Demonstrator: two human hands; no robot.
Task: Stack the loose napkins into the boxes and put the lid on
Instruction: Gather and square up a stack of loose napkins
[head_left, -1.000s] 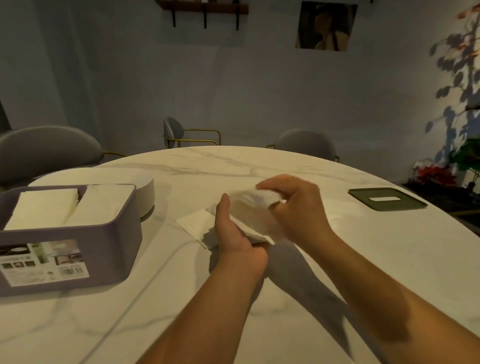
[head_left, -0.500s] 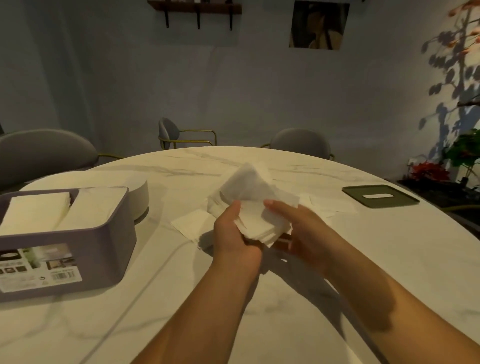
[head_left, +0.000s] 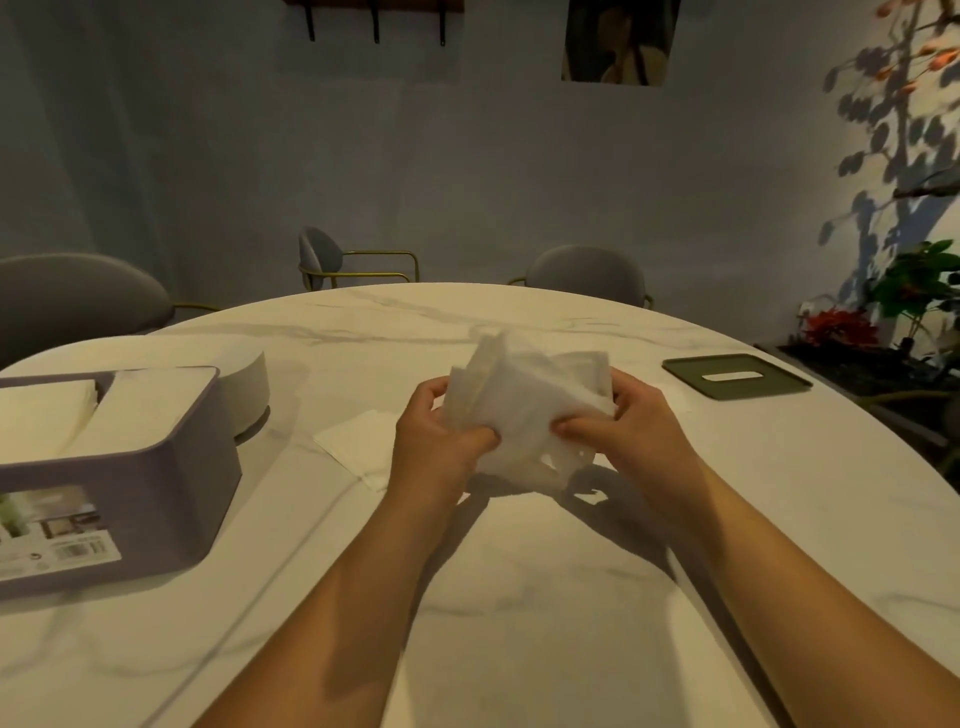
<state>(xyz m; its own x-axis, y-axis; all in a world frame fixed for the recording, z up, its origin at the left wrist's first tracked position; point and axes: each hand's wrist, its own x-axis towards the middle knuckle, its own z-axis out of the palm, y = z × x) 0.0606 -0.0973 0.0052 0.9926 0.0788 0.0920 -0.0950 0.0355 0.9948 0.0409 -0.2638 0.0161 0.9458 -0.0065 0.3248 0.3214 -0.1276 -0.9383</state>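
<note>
Both edges of the napkin bundle (head_left: 524, 405) are clamped above the desk (head_left: 519, 597), my left hand (head_left: 436, 436) on one, my right hand (head_left: 639, 421) on the other. One loose napkin (head_left: 358, 441) lies flat beside my left hand; the open box (head_left: 156, 483) holding napkins stands far left, the green lid (head_left: 735, 375) far right.

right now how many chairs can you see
3: a grey chair at far left, a gold-armed chair farther back left of centre, a third chair behind the table right of centre. Others may be hidden.
</note>
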